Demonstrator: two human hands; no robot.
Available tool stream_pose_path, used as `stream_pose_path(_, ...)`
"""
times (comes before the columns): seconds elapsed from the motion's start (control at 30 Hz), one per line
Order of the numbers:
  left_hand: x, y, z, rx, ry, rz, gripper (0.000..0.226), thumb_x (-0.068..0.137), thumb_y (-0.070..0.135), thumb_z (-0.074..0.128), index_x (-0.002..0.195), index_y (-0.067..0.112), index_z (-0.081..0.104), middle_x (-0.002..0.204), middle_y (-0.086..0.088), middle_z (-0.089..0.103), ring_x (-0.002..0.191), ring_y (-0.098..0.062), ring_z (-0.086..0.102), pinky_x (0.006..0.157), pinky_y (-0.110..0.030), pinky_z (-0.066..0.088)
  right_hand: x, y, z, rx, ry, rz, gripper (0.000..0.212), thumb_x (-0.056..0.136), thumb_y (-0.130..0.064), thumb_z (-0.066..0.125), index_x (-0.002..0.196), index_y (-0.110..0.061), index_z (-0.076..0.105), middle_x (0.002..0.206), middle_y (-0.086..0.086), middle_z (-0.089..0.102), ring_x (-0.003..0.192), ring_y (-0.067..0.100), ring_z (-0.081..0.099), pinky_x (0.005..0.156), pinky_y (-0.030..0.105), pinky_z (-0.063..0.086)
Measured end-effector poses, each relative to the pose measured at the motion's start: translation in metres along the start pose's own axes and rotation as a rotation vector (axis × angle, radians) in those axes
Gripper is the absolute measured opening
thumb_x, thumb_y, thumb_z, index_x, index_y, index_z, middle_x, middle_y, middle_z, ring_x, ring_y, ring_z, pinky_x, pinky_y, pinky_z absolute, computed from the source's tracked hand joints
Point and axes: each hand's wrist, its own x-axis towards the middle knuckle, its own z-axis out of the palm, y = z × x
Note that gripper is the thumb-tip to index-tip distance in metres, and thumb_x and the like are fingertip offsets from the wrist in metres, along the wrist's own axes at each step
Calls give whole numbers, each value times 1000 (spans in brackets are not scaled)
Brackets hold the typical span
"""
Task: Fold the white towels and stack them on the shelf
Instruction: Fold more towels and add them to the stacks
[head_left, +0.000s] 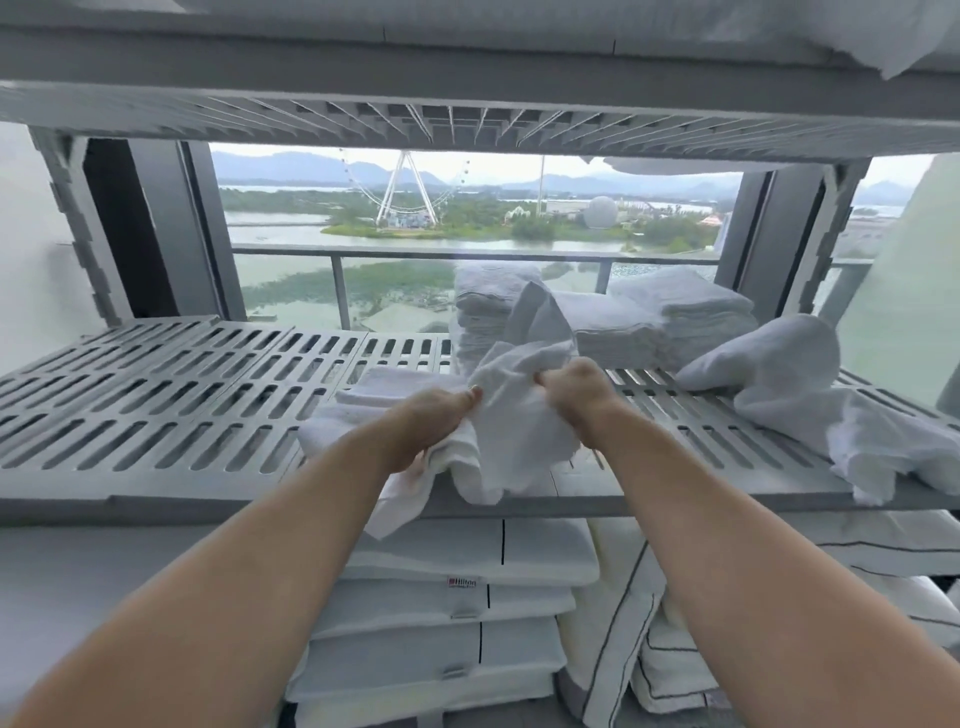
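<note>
Status: partly done. I count three folded stacks (613, 332) standing at the back of the shelf (156, 395), right of centre, and one folded towel (374, 393) lying flat near the front edge. Outstanding: a loose heap (779, 374) of unfolded white towels at the shelf's right end, plus the piece now in work.

That towel (519, 410) is at the front middle of the shelf, bunched between both hands. My left hand (431, 421) grips its near-left side and my right hand (576, 395) pinches its upper right, fingers (548, 380) curled into the cloth on both. No clean fold is visible in it yet.

Orientation: crumpled, so only roughly judged. Its long axis appears to run from a tail drooping over the front lip, low left, up to a peak pointing toward the stacks.
</note>
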Motion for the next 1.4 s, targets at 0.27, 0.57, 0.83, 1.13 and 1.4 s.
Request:
stream_pose_path(0.27,0,-25,22,714,-61,212,60,90,68,44,124,23,64,135,-7,57,126,-29,50,106,-48,38,-31,-11,-58,58,141,285,16,87,-24,73,79,-11,68,70,9,68,62,21,67,61,29,57)
stream_pose_path(0.57,-7,-44,48,863,92,264,70,92,67,46,143,19,43,151,-11,38,145,-32,29,119,-57,17,-81,76,-57,-287,385,309,33,61,-38,72,65,-16,48,59,0,51,55,21,48,51,30,36)
stream_pose_path(0.83,-34,-46,72,938,163,323,49,102,49,34,145,26,43,151,-6,42,142,-30,35,120,-53,17,-85,104,-67,-400,390,96,47,86,-37,71,123,-15,52,108,2,59,93,22,54,75,30,39)
stream_pose_path(1.13,-53,-43,86,1068,170,159,66,101,52,35,159,33,8,168,-5,1,154,-28,-1,123,-53,3,-100,130,-88,-371,301,-120,34,96,-13,56,129,-19,53,105,11,68,101,31,63,74,28,40)
stream_pose_path(1.4,-95,-71,157,1169,229,675,106,80,53,72,158,34,3,167,-7,-13,154,-27,-9,125,-49,3,-100,132,-88,222,344,144,28,90,-16,64,116,-18,53,90,-5,56,75,11,56,61,26,45)
